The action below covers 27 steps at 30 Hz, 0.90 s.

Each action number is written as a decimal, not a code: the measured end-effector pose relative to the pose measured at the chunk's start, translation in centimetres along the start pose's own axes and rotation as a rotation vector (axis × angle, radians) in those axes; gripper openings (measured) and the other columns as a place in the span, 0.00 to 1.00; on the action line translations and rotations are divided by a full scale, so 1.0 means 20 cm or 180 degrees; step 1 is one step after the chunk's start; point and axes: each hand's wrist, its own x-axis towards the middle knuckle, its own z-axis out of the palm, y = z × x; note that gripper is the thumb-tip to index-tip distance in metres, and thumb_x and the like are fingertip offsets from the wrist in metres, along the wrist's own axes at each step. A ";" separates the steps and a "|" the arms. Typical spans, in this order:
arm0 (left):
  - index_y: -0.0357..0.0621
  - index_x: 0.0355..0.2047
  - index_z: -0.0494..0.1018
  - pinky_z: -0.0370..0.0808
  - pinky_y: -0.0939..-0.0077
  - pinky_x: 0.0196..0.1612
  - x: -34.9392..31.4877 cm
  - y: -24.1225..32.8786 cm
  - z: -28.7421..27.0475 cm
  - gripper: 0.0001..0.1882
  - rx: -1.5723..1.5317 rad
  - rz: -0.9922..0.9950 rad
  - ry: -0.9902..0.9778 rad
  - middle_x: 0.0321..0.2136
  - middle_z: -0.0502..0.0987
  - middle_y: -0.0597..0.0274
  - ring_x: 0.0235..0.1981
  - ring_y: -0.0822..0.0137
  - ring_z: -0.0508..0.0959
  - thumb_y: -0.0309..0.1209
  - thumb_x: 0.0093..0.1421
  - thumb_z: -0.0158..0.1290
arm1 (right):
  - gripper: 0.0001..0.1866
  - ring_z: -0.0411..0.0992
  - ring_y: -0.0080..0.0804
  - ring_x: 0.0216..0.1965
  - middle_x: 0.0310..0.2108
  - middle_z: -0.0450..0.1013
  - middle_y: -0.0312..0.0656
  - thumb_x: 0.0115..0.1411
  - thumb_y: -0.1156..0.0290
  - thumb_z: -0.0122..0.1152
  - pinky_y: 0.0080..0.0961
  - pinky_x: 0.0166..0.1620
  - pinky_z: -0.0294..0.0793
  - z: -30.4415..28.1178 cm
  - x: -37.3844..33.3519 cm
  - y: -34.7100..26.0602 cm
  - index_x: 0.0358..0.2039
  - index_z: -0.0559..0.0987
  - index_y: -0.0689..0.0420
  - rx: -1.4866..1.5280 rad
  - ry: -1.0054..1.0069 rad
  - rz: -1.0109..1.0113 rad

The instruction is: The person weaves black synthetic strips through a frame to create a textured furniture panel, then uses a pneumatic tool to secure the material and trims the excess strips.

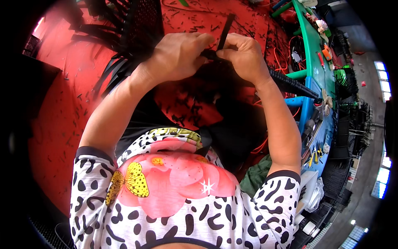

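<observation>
Clearly, black strip [226, 30] between both hands [246, 56].

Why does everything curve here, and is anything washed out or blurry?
Head view: fisheye distortion, bowing the long green-and-blue table; head view: glare whitens the bright window panes at far right; head view: the loose black strips at upper left look blurred, while the flat black strip in the bare right hand looks clearer.

Black woven panel [143, 25] obstructs upper left, green desk [313, 60] upper right; clearance exists over red floor [192, 16], top centre, beside raised black strip [226, 31].
</observation>
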 end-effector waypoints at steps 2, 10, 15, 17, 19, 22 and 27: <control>0.41 0.46 0.69 0.74 0.65 0.43 0.02 0.01 0.01 0.24 -0.0089 -0.0008 -0.0004 0.40 0.77 0.53 0.40 0.53 0.77 0.27 0.47 0.60 | 0.07 0.68 0.36 0.21 0.17 0.69 0.43 0.45 0.73 0.64 0.29 0.29 0.67 -0.01 0.00 -0.01 0.20 0.74 0.59 -0.0037 -0.0005 -0.0005; 0.42 0.45 0.70 0.74 0.65 0.43 0.10 -0.07 0.06 0.23 0.0163 0.0059 0.0246 0.36 0.77 0.54 0.40 0.54 0.77 0.30 0.47 0.60 | 0.09 0.73 0.35 0.27 0.22 0.74 0.42 0.50 0.67 0.62 0.28 0.33 0.69 -0.06 0.09 0.01 0.30 0.80 0.57 -0.0485 -0.0238 0.0175; 0.40 0.44 0.71 0.73 0.65 0.44 0.16 -0.08 0.07 0.22 0.0338 0.0111 0.0278 0.37 0.77 0.52 0.41 0.53 0.76 0.30 0.47 0.60 | 0.08 0.68 0.20 0.27 0.23 0.74 0.36 0.53 0.68 0.61 0.23 0.33 0.67 -0.12 0.16 0.08 0.30 0.79 0.60 -0.0728 -0.0353 0.0160; 0.39 0.44 0.71 0.73 0.66 0.44 0.19 -0.08 0.06 0.23 0.0210 -0.0087 0.0152 0.38 0.77 0.52 0.41 0.52 0.76 0.31 0.48 0.60 | 0.07 0.75 0.42 0.27 0.22 0.74 0.50 0.44 0.71 0.64 0.34 0.31 0.70 -0.09 0.17 0.06 0.22 0.76 0.60 -0.0509 -0.0126 0.0095; 0.38 0.45 0.71 0.73 0.68 0.44 0.22 -0.08 0.05 0.22 0.0192 -0.0191 -0.0040 0.37 0.77 0.52 0.40 0.54 0.77 0.31 0.49 0.60 | 0.08 0.75 0.42 0.27 0.22 0.74 0.50 0.44 0.71 0.64 0.35 0.31 0.70 -0.09 0.17 0.08 0.21 0.76 0.61 -0.0541 -0.0108 0.0066; 0.36 0.43 0.72 0.72 0.71 0.43 0.26 -0.11 0.01 0.18 -0.0803 -0.0749 -0.0523 0.36 0.77 0.53 0.38 0.61 0.77 0.27 0.51 0.58 | 0.06 0.75 0.43 0.28 0.22 0.74 0.50 0.45 0.72 0.62 0.35 0.32 0.70 -0.08 0.17 0.09 0.21 0.76 0.60 -0.0439 -0.0024 -0.0032; 0.38 0.46 0.72 0.69 0.80 0.45 0.31 -0.21 0.01 0.15 -0.1728 -0.0849 -0.0992 0.35 0.76 0.66 0.37 0.75 0.72 0.24 0.57 0.52 | 0.05 0.75 0.45 0.29 0.24 0.75 0.52 0.46 0.73 0.56 0.36 0.33 0.71 -0.04 0.20 0.12 0.23 0.78 0.60 -0.0392 -0.0015 -0.0080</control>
